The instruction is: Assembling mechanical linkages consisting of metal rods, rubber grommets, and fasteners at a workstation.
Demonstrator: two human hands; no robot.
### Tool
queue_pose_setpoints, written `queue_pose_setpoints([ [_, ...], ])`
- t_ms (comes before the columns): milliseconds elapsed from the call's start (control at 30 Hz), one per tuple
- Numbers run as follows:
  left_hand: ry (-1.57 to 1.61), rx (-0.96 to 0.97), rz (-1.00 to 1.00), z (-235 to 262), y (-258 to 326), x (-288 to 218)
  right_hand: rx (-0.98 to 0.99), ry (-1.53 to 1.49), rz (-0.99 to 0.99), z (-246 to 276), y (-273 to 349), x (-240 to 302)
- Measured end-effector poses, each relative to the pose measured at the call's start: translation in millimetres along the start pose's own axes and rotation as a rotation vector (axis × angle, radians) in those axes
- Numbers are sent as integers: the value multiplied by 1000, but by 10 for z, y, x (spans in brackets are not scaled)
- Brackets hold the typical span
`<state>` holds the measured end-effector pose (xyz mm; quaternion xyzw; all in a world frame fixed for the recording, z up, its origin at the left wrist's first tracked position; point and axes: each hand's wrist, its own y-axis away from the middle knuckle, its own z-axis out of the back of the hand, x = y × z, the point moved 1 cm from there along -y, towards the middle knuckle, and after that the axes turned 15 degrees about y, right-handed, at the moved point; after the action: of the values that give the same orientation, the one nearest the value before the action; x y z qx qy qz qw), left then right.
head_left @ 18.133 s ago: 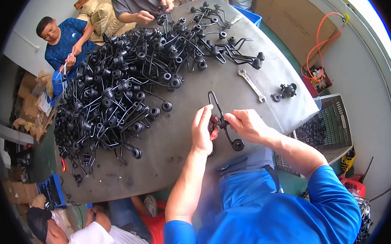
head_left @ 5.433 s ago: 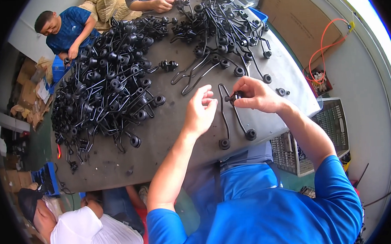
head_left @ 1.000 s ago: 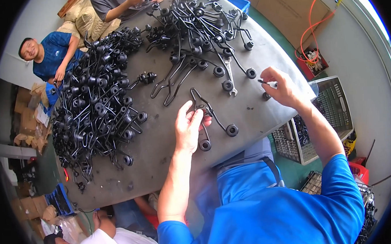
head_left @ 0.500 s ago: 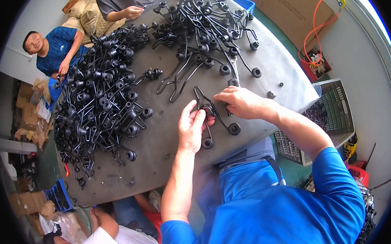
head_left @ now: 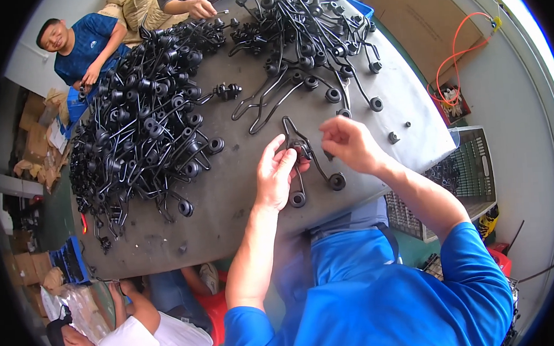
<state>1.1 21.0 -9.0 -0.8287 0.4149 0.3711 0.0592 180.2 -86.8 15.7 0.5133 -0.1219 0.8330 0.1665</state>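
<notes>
My left hand (head_left: 276, 173) grips a bent black rod (head_left: 314, 155) with round rubber ends (head_left: 337, 182), thumb on the dark fitting (head_left: 301, 149) at its middle. The rod's narrow looped end points away from me and its two rubber ends point toward me. Just right of the rod, my right hand (head_left: 351, 145) is raised with fingers curled together. A small dark piece (head_left: 329, 156) shows below its fingertips, too small to name. Beyond my hands lie more bent rods (head_left: 267, 108) of the same kind.
A large heap of black rods (head_left: 143, 130) covers the grey table's (head_left: 228, 194) left side; another pile (head_left: 307, 40) lies at the back. Two small black pieces (head_left: 393, 137) sit to the right. A grey crate (head_left: 477, 162) stands beyond the right edge. Co-workers sit around the table.
My right hand has lifted slightly away to the right from the rod, its fingers curling in. My left hand keeps its grip. The whole view has shifted a little.
</notes>
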Motion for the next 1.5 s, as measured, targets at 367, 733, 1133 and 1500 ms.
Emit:
queue_pose_setpoints([
  [367,42,32,20,42,7,-26,142,117,-301,-137,-130,243],
  [733,-238,-164,9,-137,14,-118,85,109,-169,-112,-4,325],
  [1133,-150,-91,81,-64,-60,-35,-4,382,142,140,274,247],
  [1500,-62,-137,191,-213,-104,-103,-268,656,-21,784,618,-386],
])
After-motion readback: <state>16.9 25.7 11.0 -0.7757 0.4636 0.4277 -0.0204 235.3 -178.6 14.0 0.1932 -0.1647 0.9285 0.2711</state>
